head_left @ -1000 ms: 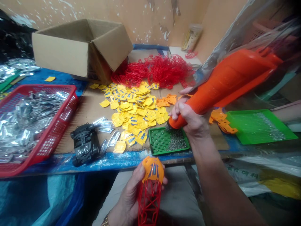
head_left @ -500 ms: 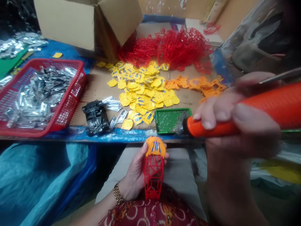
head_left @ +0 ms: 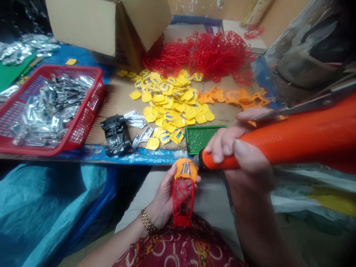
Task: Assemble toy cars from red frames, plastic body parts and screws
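Observation:
Over the lap, my left hand point(head_left: 164, 196) is closed around a red lattice frame point(head_left: 183, 198) with an orange plastic panel point(head_left: 185, 169) at its upper end. Dark blue markings show on the panel. My right hand point(head_left: 244, 159) grips an orange power screwdriver point(head_left: 294, 137), a pair of scissors or similar metal tool point(head_left: 303, 104) lying along its top. The driver's tip meets or nearly meets the panel's right edge; contact is too blurred to tell. Just behind the tip sits a green mesh tray point(head_left: 198, 139), its right part hidden by my right hand.
Yellow panels point(head_left: 172, 100) lie heaped mid-table, with red lattice frames point(head_left: 205, 55) behind and orange panels point(head_left: 233, 96) to the right. A black toy chassis point(head_left: 116, 135) and silver pieces point(head_left: 136, 120) are left of them. A red basket point(head_left: 91, 100) of silver parts and a cardboard box point(head_left: 83, 26) stand left.
My right hand has brought the screwdriver left and slightly down, from over the green tray to the orange panel. My left hand keeps its hold on the frame.

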Demonstrator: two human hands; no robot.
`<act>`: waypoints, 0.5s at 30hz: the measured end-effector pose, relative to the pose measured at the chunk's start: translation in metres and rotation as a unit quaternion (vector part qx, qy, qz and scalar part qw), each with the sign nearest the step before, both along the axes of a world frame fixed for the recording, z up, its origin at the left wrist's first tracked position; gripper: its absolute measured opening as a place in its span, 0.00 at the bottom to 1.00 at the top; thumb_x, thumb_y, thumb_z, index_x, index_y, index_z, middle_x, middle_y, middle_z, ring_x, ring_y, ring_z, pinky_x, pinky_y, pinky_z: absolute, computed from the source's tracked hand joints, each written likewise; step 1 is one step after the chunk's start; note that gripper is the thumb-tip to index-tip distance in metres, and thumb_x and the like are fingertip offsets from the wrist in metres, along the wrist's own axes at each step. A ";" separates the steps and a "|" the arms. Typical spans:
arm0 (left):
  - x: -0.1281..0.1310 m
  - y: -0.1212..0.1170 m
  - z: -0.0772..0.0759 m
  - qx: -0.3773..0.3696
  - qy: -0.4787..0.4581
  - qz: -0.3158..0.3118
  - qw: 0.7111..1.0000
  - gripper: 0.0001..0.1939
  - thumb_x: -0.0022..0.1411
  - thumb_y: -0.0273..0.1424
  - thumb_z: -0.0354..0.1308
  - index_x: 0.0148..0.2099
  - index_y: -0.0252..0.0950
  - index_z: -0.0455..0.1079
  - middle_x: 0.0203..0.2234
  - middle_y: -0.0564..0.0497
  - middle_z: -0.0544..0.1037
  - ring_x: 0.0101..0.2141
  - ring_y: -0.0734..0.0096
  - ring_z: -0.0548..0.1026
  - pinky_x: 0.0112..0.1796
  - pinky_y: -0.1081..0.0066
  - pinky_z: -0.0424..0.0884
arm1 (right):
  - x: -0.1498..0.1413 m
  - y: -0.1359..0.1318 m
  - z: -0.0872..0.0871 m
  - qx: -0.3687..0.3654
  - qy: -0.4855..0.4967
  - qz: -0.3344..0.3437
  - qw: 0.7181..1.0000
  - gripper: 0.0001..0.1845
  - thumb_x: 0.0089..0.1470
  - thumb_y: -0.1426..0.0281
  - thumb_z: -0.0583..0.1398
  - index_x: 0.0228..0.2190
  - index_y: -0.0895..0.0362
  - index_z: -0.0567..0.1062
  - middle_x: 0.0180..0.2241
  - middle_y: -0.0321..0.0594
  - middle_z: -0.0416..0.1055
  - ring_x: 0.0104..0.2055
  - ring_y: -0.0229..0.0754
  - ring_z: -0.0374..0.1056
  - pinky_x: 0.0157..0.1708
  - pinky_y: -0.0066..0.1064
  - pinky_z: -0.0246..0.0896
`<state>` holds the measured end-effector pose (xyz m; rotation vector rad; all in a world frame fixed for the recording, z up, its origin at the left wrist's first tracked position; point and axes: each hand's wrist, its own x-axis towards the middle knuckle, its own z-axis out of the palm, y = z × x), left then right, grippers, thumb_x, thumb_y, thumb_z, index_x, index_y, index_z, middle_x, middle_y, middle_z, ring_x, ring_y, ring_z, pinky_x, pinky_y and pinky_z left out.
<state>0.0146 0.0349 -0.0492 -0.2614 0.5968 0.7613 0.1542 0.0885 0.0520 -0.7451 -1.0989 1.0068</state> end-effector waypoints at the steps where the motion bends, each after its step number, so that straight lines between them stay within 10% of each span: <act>1: 0.000 0.000 0.001 -0.002 0.003 0.004 1.000 0.23 0.68 0.40 0.55 0.53 0.24 0.69 0.32 0.36 0.82 0.28 0.63 0.81 0.32 0.71 0.77 | -0.001 0.000 -0.001 0.001 -0.002 0.003 1.000 0.13 0.53 0.71 0.62 0.40 0.51 0.66 0.19 0.24 0.65 0.18 0.34 0.63 0.26 0.34 0.69; 15: 0.003 0.001 0.008 -0.022 0.005 0.019 1.000 0.21 0.67 0.38 0.57 0.54 0.27 0.69 0.33 0.39 0.81 0.32 0.61 0.82 0.35 0.69 0.78 | -0.004 0.005 -0.006 -0.010 -0.026 0.015 0.999 0.12 0.53 0.70 0.62 0.39 0.50 0.66 0.19 0.24 0.63 0.17 0.34 0.61 0.23 0.33 0.67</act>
